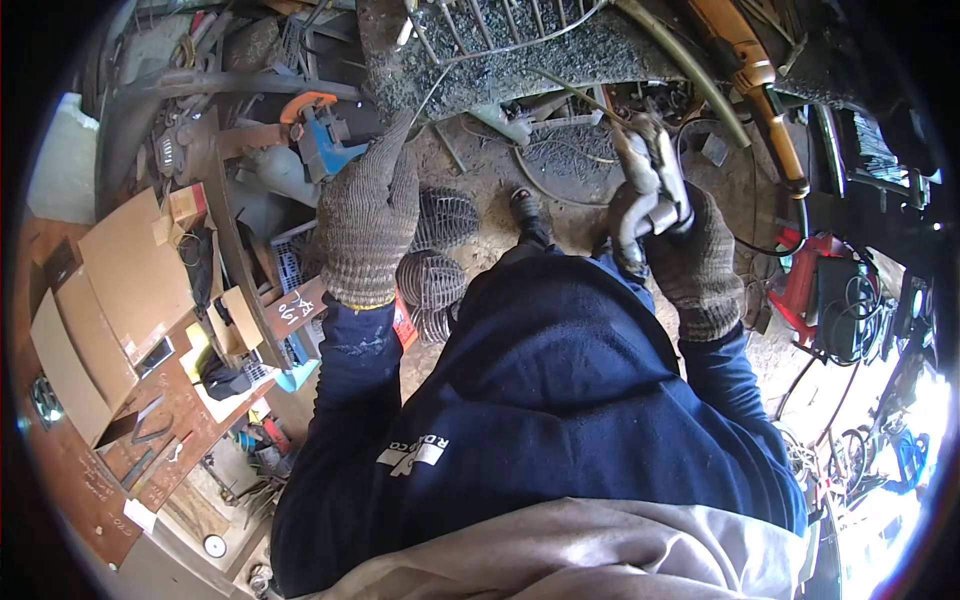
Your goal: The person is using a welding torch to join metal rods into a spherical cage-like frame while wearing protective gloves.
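Grille [482, 24] at 12 o'clock looks largely formed, remaining work unclear; right hand [705, 255] wraps clamp-like tool [643, 175] at 1, left hand [370, 210] at 11 part-curled, can't tell its hold.

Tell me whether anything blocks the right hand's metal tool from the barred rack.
Nothing visible does: a thin rod runs from the metal tool in the right hand toward the barred rack, with only gritty work surface showing between.

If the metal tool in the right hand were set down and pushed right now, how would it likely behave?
The metal tool is probably stiff and fairly heavy, given its thick metal parts. Its bent, uneven outline makes rolling unlikely. Its shiny surface may be slippery, though the right hand's knit glove might help grip.
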`<state>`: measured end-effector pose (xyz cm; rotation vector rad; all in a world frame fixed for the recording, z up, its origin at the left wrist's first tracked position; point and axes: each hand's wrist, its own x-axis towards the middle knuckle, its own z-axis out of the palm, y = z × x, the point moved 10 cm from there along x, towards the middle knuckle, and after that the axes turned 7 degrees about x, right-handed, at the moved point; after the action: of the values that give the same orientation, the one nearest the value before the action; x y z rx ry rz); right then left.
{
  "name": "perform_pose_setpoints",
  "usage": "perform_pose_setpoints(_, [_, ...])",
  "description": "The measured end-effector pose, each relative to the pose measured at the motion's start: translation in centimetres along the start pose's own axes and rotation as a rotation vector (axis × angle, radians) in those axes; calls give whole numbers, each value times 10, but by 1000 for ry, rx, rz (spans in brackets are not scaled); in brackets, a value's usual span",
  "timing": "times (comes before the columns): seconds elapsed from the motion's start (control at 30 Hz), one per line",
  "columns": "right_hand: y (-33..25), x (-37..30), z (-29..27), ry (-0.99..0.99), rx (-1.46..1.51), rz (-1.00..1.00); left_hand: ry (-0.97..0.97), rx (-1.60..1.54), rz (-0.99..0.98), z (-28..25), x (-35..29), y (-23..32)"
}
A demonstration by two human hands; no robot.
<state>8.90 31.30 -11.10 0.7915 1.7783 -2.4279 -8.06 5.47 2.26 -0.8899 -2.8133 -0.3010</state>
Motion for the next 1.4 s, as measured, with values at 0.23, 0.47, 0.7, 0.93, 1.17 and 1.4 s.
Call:
perform_pose_setpoints(0.23, [-61,-5,12,162,-850,-151,88,-73,1,-16,-5,6])
perform_pose_setpoints(0.47, [-63,-8,15,124,-940,-228,36,-159,-92,-9,-18,-3])
perform_pose_setpoints(0.7, [-52,-12,13,64,-800,-391,53,-154,-79,-7,-19,1])
perform_pose_setpoints(0.93, [-51,-8,19,90,-790,-127,71,-155,-23,-11,-17,7])
perform_pose_setpoints(1.17, [13,3,-25,119,-182,-204,-6,-232,-86,-6,-11,11])
perform_pose_setpoints(1.4, [-37,-6,2,144,-763,-273,-13,-241,-39,-9,-7,18])
